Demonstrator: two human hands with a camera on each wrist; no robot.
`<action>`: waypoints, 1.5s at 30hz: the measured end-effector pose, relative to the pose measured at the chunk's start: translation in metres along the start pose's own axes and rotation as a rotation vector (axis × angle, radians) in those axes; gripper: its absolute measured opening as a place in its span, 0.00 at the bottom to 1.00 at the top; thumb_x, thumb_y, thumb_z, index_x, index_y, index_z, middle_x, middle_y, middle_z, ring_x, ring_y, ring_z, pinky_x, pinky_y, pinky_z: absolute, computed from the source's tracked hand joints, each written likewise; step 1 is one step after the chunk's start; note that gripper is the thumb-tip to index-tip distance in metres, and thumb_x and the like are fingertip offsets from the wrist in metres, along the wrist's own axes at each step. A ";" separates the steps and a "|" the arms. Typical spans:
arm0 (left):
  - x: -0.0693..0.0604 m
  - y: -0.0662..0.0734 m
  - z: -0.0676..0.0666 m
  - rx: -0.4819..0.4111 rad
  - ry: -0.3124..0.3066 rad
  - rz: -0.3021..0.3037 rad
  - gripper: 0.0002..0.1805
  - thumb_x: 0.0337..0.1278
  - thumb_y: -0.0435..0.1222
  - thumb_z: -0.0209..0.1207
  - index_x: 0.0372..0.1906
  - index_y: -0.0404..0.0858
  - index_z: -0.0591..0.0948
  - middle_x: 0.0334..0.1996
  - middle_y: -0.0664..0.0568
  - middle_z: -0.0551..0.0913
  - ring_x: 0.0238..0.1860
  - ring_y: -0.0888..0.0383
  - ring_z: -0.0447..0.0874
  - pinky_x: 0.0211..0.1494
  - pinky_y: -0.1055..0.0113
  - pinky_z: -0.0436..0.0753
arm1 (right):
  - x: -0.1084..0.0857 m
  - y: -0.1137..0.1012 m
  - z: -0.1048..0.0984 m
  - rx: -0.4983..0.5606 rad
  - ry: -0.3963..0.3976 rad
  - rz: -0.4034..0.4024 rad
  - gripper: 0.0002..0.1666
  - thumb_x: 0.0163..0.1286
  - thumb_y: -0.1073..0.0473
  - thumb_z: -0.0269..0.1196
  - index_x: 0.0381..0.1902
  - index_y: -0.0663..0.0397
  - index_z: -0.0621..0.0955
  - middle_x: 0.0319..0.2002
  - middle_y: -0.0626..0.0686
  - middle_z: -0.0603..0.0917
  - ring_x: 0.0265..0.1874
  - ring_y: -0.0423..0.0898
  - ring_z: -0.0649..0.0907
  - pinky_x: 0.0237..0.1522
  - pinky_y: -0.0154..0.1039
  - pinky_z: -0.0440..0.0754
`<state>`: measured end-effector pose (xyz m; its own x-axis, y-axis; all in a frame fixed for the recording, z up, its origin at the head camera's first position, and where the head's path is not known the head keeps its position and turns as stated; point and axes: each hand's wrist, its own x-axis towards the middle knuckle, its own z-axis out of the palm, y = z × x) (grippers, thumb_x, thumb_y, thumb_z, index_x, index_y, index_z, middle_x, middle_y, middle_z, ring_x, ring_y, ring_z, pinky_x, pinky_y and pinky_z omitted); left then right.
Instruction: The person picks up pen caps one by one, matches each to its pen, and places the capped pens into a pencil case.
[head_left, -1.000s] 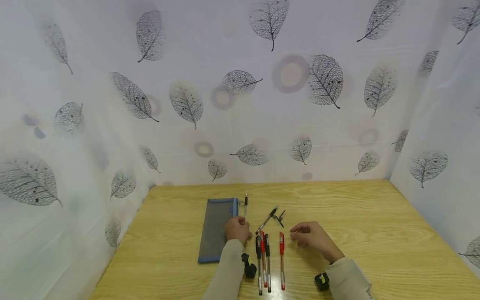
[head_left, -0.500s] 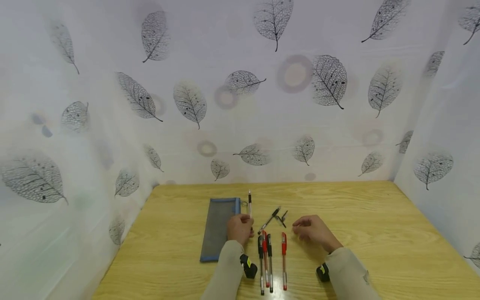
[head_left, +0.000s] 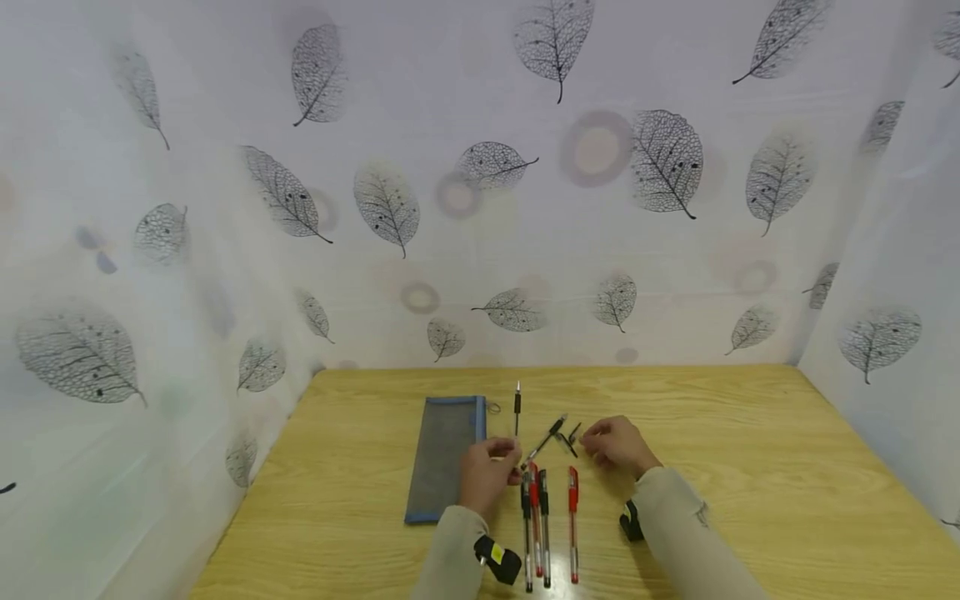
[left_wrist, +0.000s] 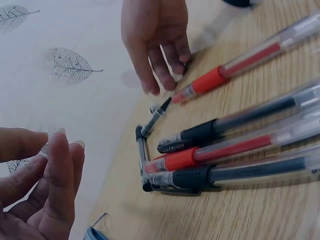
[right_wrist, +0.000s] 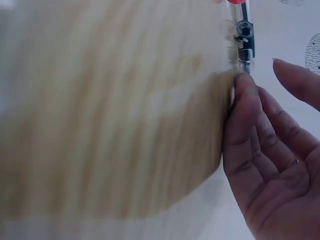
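My left hand (head_left: 489, 471) pinches the end of a pen (head_left: 517, 404) between thumb and fingertips. The pen has a black grip and an uncapped tip pointing away from me. Over the small black parts (head_left: 573, 443), which look like pen caps or clips, my right hand (head_left: 617, 446) hovers close by. In the right wrist view the thumb of that hand (right_wrist: 280, 160) stands apart from loosely bent fingers, with nothing held. Another black-grip pen (head_left: 543, 440) lies slanted between the hands. Nearer me lie black pens (head_left: 545, 533) and red pens (head_left: 573, 525), all capped.
A grey mesh pouch (head_left: 446, 450) with blue edging lies flat left of the pens, partly behind my left hand. The wooden table (head_left: 712, 417) runs back to a white curtain (head_left: 555, 250) printed with leaves.
My left hand has shifted right, away from the pouch, carrying the pen with it. The right hand has moved slightly forward towards the small black parts. The head view has turned slightly left.
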<state>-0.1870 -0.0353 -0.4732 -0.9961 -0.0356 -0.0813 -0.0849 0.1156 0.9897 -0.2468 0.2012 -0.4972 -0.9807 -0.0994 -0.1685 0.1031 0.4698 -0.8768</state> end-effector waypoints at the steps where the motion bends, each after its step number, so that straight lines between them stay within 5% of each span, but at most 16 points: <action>1: -0.002 0.001 0.000 -0.006 -0.004 0.001 0.11 0.60 0.30 0.61 0.44 0.26 0.82 0.33 0.45 0.82 0.23 0.57 0.83 0.30 0.62 0.86 | 0.002 0.000 0.001 -0.007 0.007 0.012 0.12 0.66 0.63 0.62 0.39 0.69 0.83 0.27 0.55 0.84 0.22 0.46 0.81 0.24 0.40 0.82; 9: -0.018 0.001 0.003 -0.014 -0.050 -0.009 0.10 0.59 0.30 0.62 0.44 0.28 0.82 0.32 0.47 0.82 0.22 0.59 0.82 0.28 0.65 0.85 | 0.012 -0.007 0.006 -0.085 0.039 0.111 0.14 0.64 0.57 0.65 0.28 0.65 0.84 0.21 0.55 0.82 0.16 0.45 0.80 0.19 0.39 0.81; 15: -0.026 -0.001 0.007 -0.005 -0.079 -0.035 0.10 0.59 0.31 0.63 0.43 0.29 0.82 0.31 0.48 0.82 0.21 0.59 0.81 0.28 0.65 0.85 | 0.013 -0.010 0.007 -0.172 0.067 0.119 0.19 0.62 0.56 0.66 0.16 0.62 0.81 0.13 0.53 0.80 0.11 0.45 0.78 0.15 0.38 0.80; 20: -0.031 0.001 0.008 0.025 -0.073 -0.045 0.10 0.58 0.31 0.63 0.43 0.30 0.83 0.32 0.50 0.82 0.20 0.60 0.81 0.27 0.64 0.85 | 0.013 -0.011 0.008 -0.146 0.071 0.120 0.20 0.61 0.60 0.65 0.11 0.62 0.78 0.10 0.54 0.79 0.09 0.45 0.76 0.14 0.38 0.78; 29: -0.032 -0.001 0.006 -0.005 -0.100 -0.064 0.10 0.57 0.28 0.62 0.44 0.28 0.82 0.32 0.49 0.82 0.21 0.59 0.81 0.27 0.64 0.85 | 0.015 -0.009 0.009 -0.189 0.088 0.103 0.20 0.60 0.61 0.62 0.09 0.59 0.77 0.08 0.52 0.77 0.07 0.44 0.75 0.12 0.37 0.77; 45: -0.035 -0.003 0.006 0.014 -0.079 -0.079 0.06 0.56 0.27 0.63 0.39 0.31 0.83 0.29 0.50 0.81 0.22 0.58 0.83 0.27 0.64 0.85 | 0.014 -0.009 0.006 -0.095 0.019 0.106 0.23 0.63 0.62 0.59 0.08 0.55 0.71 0.09 0.50 0.74 0.10 0.44 0.77 0.16 0.38 0.79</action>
<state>-0.1524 -0.0286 -0.4739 -0.9852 0.0331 -0.1683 -0.1628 0.1294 0.9781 -0.2609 0.1908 -0.4945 -0.9682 -0.0283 -0.2487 0.1911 0.5578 -0.8077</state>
